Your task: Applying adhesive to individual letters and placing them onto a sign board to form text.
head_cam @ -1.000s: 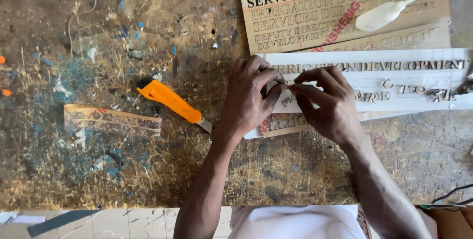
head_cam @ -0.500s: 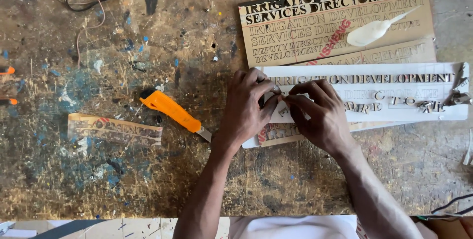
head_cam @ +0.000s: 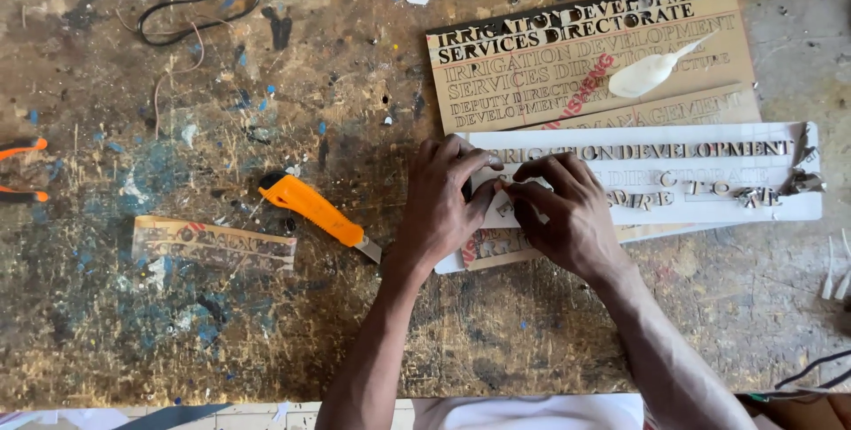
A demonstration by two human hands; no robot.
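hands: left (head_cam: 441, 208) and right (head_cam: 567, 217) pressing white lettered board (head_cam: 780, 208) (fingertips together) | orange knife (head_cam: 312, 207) beside

White lettered sign panel (head_cam: 709, 208) flat on the workbench, partly overlapping a brown lettered board (head_cam: 496, 84).

Two bare hands meeting, fingertips pinched together

Both forearms reach up from the near edge; the left hand (head_cam: 441, 208) lies palm-down with fingers curled, the right hand (head_cam: 567, 217) arches beside it, fingertips touching.
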